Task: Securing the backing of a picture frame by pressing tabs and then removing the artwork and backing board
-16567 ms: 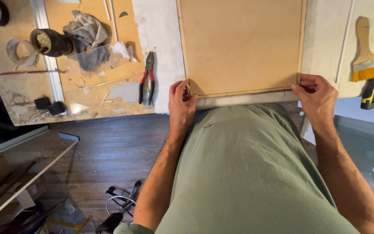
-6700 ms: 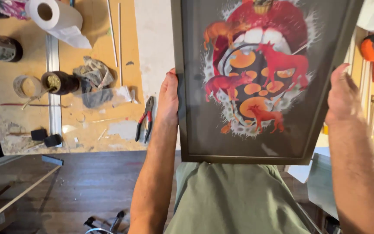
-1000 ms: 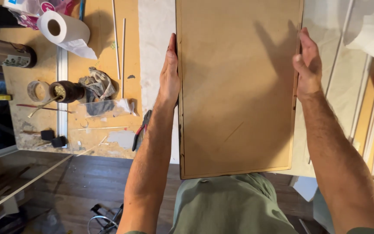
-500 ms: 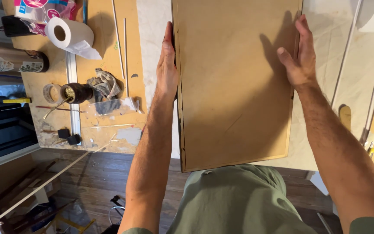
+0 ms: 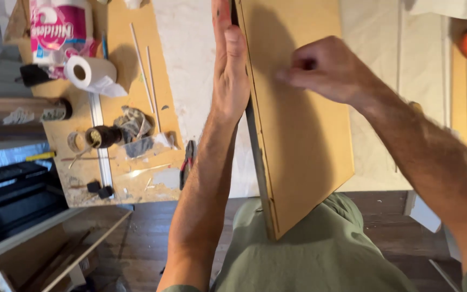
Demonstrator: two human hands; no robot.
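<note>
Both hands on the framed board (image 5: 298, 108), held upright over the workbench (image 5: 195, 70) w/ its brown backing facing me.
L hand (image 5: 231, 75) flat, fingers straight along the frame's left edge; R hand (image 5: 325, 67) curled loosely, knuckles at the backing, not gripping. Bottom corner of the board is near my green shirt (image 5: 320, 259); pliers (image 5: 187, 162) lie on the bench to the left.

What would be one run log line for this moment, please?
left hand: flat on left edge of framed panel | right hand: fist against panel's brown back | panel: tilted, back up, lower corner near green shirt
</note>
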